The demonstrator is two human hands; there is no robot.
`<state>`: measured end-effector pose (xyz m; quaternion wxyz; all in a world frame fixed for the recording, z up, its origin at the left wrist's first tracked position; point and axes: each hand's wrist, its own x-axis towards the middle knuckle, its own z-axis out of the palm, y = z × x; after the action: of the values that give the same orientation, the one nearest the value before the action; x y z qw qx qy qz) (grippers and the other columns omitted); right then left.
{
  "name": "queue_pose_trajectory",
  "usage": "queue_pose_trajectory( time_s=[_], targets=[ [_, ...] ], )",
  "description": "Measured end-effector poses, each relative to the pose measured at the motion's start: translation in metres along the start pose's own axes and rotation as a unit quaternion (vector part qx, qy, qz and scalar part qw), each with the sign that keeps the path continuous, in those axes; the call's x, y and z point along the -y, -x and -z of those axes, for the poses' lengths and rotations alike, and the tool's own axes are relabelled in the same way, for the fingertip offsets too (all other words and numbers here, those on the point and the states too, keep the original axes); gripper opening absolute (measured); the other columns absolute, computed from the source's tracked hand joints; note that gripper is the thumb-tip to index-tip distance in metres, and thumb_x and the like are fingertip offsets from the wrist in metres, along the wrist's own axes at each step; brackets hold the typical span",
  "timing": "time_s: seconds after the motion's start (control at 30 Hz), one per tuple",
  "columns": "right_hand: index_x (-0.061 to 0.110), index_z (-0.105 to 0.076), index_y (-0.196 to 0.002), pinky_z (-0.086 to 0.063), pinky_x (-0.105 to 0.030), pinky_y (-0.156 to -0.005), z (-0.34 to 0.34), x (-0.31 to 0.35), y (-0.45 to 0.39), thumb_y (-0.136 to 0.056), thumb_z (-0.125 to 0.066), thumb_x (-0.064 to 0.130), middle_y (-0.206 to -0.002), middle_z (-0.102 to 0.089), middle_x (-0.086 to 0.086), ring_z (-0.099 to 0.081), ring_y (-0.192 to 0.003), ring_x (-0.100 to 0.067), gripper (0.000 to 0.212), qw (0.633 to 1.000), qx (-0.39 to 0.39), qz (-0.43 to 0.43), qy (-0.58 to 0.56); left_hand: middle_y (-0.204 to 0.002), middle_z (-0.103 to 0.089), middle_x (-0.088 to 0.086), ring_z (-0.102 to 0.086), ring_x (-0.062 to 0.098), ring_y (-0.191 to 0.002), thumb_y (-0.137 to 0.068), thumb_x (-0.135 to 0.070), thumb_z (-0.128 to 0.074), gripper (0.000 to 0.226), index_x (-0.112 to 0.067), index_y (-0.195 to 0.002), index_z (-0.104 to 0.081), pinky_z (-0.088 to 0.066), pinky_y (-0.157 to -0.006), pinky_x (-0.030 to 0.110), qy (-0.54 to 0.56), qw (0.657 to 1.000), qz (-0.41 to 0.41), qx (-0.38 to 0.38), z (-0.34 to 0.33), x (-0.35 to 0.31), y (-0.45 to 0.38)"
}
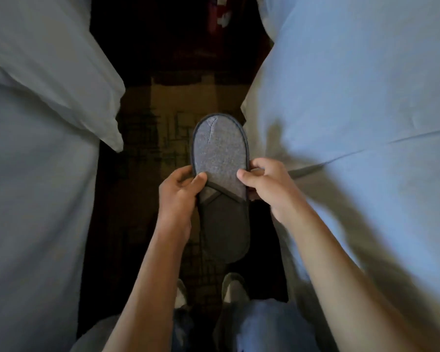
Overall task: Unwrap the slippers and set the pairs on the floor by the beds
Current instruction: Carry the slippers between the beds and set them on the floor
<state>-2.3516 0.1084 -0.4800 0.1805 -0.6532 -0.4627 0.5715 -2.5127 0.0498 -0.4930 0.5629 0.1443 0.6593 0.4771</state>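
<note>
Presently, a flat grey fabric slipper with dark piping is held above the patterned carpet between two white-sheeted beds, pinched at both edges by the left hand and right hand; a second slipper may be stacked beneath and could slip out as the pair is separated.

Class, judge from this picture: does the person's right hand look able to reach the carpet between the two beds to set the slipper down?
Probably yes. The carpet lies bare beyond the slipper, and nothing stands between it and the right hand, though both hands grip the slipper now.
</note>
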Motion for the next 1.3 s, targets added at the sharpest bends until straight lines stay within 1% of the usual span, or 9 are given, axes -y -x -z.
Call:
queue_pose_trajectory(
  time_s=[0.17,0.33,0.43,0.6,0.7,0.8,0.9,1.13,1.3],
  targets=[
    [0.013,-0.061,-0.100,-0.057,-0.049,-0.079,-0.028,-0.088,-0.075,-0.093,-0.065,0.022,-0.093,-0.072,-0.019,-0.069,-0.083,-0.029,0.012,0.999,0.027,0.005,0.039,-0.090,-0.072,-0.006,-0.069,0.010,-0.084,-0.092,-0.007,-0.064,0.017,-0.021,-0.100,-0.064,-0.054,-0.073,0.026,0.045,0.998,0.031,-0.023,-0.003,0.098,-0.077],
    [0.008,-0.061,-0.106,-0.053,-0.038,-0.075,-0.057,-0.167,-0.130,-0.095,-0.063,0.019,-0.094,-0.072,-0.010,-0.068,-0.088,-0.023,0.016,1.000,0.029,-0.003,-0.007,-0.078,-0.076,-0.005,-0.070,0.011,-0.074,-0.089,-0.004,-0.066,0.018,-0.018,-0.099,-0.065,-0.055,-0.071,0.028,0.068,0.997,0.021,-0.039,0.003,0.174,-0.142],
    [-0.002,-0.060,-0.109,-0.053,-0.038,-0.074,-0.071,-0.200,-0.153,-0.094,-0.064,0.017,-0.100,-0.072,-0.022,-0.069,-0.091,-0.030,0.024,1.000,0.016,0.006,-0.021,-0.096,-0.073,0.003,-0.070,0.017,-0.086,-0.089,-0.006,-0.067,0.017,-0.017,-0.102,-0.066,-0.054,-0.073,0.030,0.065,0.997,0.018,-0.040,0.007,0.208,-0.170],
    [-0.002,-0.057,-0.095,-0.047,-0.037,-0.065,-0.083,-0.232,-0.174,-0.093,-0.065,0.018,-0.073,-0.060,-0.019,-0.059,-0.071,-0.026,0.021,0.999,-0.012,0.053,0.003,-0.119,-0.070,0.013,-0.068,0.029,-0.108,-0.087,-0.013,-0.070,0.042,-0.008,-0.127,-0.060,-0.056,-0.087,0.039,0.083,0.996,0.010,-0.038,0.010,0.248,-0.198],
    [0.008,-0.058,-0.110,-0.057,-0.044,-0.069,-0.089,-0.239,-0.177,-0.089,-0.068,0.027,-0.089,-0.070,-0.019,-0.068,-0.080,-0.031,0.030,0.996,-0.023,0.068,0.051,-0.117,-0.072,0.016,-0.070,0.030,-0.106,-0.085,-0.013,-0.072,0.044,-0.006,-0.127,-0.060,-0.057,-0.091,0.042,0.105,0.994,0.002,-0.033,0.011,0.252,-0.195],
    [0.023,-0.046,-0.138,-0.053,-0.033,-0.085,-0.095,-0.236,-0.165,-0.086,-0.071,0.033,-0.115,-0.061,0.003,-0.064,-0.103,-0.021,0.059,0.975,-0.094,0.121,0.163,-0.111,-0.073,0.018,-0.070,0.028,-0.096,-0.087,-0.007,-0.069,0.034,-0.005,-0.121,-0.063,-0.056,-0.089,0.044,0.108,0.993,-0.025,-0.028,0.011,0.248,-0.184],
    [0.030,-0.046,-0.140,-0.051,-0.033,-0.092,-0.104,-0.230,-0.153,-0.086,-0.071,0.033,-0.133,-0.056,0.000,-0.060,-0.113,-0.020,0.059,0.958,-0.094,0.196,0.187,-0.101,-0.076,0.012,-0.072,0.027,-0.092,-0.090,-0.005,-0.065,0.015,-0.015,-0.101,-0.069,-0.057,-0.084,0.041,0.092,0.993,-0.067,-0.011,0.012,0.240,-0.172],
    [0.031,-0.045,-0.142,-0.054,-0.041,-0.100,-0.106,-0.233,-0.158,-0.087,-0.069,0.043,-0.141,-0.056,0.002,-0.058,-0.124,-0.016,0.061,0.988,0.037,0.140,-0.045,-0.105,-0.077,0.007,-0.073,0.025,-0.099,-0.097,-0.030,-0.052,0.025,-0.017,-0.110,-0.069,-0.059,-0.083,0.044,0.049,0.991,-0.092,0.084,0.014,0.223,-0.164],
    [0.027,-0.053,-0.133,-0.061,-0.042,-0.081,-0.104,-0.241,-0.159,-0.073,-0.075,0.046,-0.124,-0.069,-0.006,-0.071,-0.108,-0.026,0.067,0.972,0.107,0.102,-0.181,-0.100,-0.077,0.006,-0.073,0.021,-0.095,-0.094,-0.018,-0.059,0.015,-0.018,-0.099,-0.073,-0.061,-0.074,0.035,0.028,0.989,-0.107,0.099,0.019,0.232,-0.167]
  ],
)
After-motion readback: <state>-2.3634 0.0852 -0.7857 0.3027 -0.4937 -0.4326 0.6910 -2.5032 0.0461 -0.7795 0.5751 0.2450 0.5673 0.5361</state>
